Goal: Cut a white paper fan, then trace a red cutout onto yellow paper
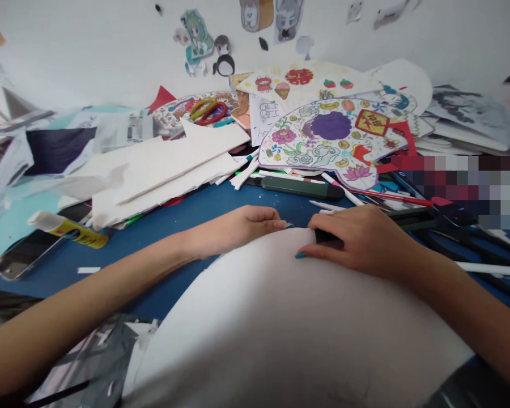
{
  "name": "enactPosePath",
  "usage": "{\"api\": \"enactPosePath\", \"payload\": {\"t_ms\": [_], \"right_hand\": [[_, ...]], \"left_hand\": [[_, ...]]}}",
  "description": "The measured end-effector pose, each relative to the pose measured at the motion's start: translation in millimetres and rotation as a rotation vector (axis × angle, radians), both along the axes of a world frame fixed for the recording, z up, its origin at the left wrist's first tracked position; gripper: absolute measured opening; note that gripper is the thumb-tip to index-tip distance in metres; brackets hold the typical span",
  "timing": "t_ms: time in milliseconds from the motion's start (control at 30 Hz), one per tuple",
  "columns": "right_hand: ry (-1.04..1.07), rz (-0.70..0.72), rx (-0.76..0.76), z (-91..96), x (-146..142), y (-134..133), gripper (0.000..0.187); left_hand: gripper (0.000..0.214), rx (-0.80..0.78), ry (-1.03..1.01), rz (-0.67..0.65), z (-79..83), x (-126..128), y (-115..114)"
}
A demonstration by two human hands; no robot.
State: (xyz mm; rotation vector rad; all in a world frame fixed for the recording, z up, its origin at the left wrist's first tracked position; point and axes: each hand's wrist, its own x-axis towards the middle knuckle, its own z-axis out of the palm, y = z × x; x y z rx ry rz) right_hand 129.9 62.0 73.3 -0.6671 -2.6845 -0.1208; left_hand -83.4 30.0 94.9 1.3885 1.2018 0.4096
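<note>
A large white sheet of card with a curved edge rises from the bottom of the view and leans towards me, its lower part in shadow. My left hand is closed in a pinch at the top edge, where a thin pale strip sticks out from the fingertips. On the right, my right hand grips the same edge, thumb on the near face and fingers over the far side. Something dark shows under its palm; I cannot tell if it is an object or shadow.
Behind the hands lie white boards, a drawn-on paper cutout, scissors, a dark green cutter and several pens. A yellow glue stick rests on a phone at left. A paper scrap lies on the blue tabletop.
</note>
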Motion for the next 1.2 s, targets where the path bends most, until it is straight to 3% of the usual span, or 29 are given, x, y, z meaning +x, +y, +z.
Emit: {"api": "enactPosePath", "payload": {"t_ms": [133,233,367,433,500,600,700,833,1000,1200], "right_hand": [[-0.025,-0.003,0.003,-1.5,-1,1,0.052],[-0.025,0.014,0.009,-3.1,0,1,0.052],[0.026,-0.037,0.019,-5.9,3,3,0.053],[0.023,-0.029,0.000,-7.4,4,4,0.052],[0.003,-0.010,-0.016,-8.7,4,5,0.051],[0.000,-0.016,-0.024,-10.2,4,6,0.050],[-0.003,-0.020,-0.032,-11.0,3,6,0.049],[-0.004,-0.019,-0.011,-10.7,4,5,0.050],[-0.059,-0.033,-0.023,-4.6,4,3,0.048],[-0.049,-0.032,0.032,-1.3,5,2,0.048]], "left_hand": [[0.031,0.130,0.037,0.057,-10.1,7,-7],[0.028,0.293,0.140,0.077,-14.5,-2,-6],[0.028,0.424,0.289,0.349,-18.3,-42,-1],[0.027,0.378,0.270,0.409,-18.3,-59,-2],[0.025,0.296,0.205,0.334,-16.4,-64,-7],[0.029,0.145,0.149,0.154,-10.4,-50,-20],[0.040,-0.003,0.114,0.096,-4.0,-32,-30],[0.042,0.062,0.093,0.137,-0.6,-27,-33],[0.030,0.170,0.076,0.044,-1.8,-32,-26],[0.032,-0.052,-0.220,0.174,-16.2,-27,-27]]}}
